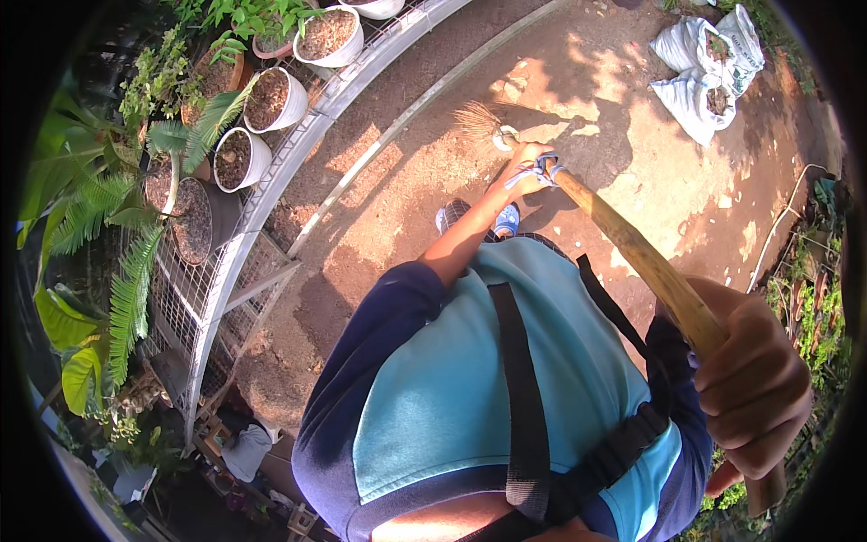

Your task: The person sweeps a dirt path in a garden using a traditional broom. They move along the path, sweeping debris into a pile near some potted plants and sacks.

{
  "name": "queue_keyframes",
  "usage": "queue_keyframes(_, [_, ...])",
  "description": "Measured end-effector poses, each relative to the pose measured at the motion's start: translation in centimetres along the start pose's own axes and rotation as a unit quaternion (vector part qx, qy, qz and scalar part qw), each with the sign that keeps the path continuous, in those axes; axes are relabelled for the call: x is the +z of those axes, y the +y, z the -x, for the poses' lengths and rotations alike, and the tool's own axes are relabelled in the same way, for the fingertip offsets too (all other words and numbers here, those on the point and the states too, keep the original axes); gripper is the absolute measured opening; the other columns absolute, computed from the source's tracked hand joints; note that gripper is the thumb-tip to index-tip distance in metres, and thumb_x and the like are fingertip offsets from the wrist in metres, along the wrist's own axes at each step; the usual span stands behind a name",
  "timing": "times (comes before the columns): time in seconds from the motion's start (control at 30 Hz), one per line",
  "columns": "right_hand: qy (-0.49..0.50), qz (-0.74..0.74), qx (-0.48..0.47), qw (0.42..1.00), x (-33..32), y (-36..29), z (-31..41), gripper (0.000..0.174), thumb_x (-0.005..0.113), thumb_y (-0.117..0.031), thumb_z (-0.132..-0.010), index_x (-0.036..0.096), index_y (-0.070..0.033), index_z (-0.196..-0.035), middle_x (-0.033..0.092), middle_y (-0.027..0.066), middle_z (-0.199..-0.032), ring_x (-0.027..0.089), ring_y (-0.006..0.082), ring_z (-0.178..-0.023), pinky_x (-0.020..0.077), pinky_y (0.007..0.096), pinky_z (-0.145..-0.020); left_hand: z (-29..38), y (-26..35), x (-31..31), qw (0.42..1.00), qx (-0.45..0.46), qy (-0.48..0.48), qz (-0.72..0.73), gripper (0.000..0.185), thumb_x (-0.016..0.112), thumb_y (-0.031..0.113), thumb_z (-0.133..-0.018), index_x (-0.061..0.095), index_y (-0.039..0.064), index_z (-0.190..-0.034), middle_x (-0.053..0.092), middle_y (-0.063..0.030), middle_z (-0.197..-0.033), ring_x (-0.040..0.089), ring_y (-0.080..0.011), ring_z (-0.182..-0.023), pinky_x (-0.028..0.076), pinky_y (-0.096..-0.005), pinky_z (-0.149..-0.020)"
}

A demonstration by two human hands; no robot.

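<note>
A long wooden handle (626, 247) slants across the view, from the lower right up to the middle. My right hand (752, 386) is closed around its upper end, close to the camera. Farther down, my left hand (528, 166) grips the handle where a grey-blue cloth strip (542, 171) is tied around it. Beyond that hand, a stick broom's bristles (477, 123) fan out at the ground, with a pale binding (504, 138) at their base.
White plastic pots (278, 101) of soil and leafy plants stand on a wire-mesh rack (234, 247) at left. White sacks (691, 51) sit at upper right. A pale hose or cable (779, 220) runs along the right edge. Blue clogs (506, 218) stand on bare earth.
</note>
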State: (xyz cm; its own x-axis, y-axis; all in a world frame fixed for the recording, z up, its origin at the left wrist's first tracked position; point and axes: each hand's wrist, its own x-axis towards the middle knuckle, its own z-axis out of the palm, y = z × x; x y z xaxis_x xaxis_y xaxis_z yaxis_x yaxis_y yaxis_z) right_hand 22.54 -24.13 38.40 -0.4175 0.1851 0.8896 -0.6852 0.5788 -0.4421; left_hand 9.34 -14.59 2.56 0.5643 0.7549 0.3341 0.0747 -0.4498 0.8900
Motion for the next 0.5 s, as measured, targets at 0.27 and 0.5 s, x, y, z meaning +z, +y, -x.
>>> queue_keyframes(0.27, [0.070,0.112,0.127,0.983,3.6,5.5,1.9,0.031,0.068,-0.017,-0.072,0.043,-0.005,-0.058,0.043,-0.0004,-0.047,0.041,0.0122,-0.034,0.0326,0.0247,-0.032,1.6,-0.7,-0.8,0.986,-0.147,-0.073,0.041,0.028,0.070,0.026,-0.059,0.054,0.006,-0.070,0.055,-0.0113,-0.066,0.052,-0.0231,-0.060,0.042,-0.0354,-0.057])
queue_keyframes(0.5, [0.120,0.008,0.153,0.981,6.6,9.9,1.7,0.026,0.066,-0.015,-0.072,0.046,-0.003,-0.062,0.044,0.0024,-0.048,0.042,0.0162,-0.035,0.0356,0.0290,-0.033,16.2,-7.8,-4.3,0.981,-0.188,-0.033,-0.027,0.041,0.066,0.032,-0.065,0.058,0.008,-0.097,0.060,-0.0112,-0.088,0.055,-0.0266,-0.081,0.043,-0.0333,-0.079])
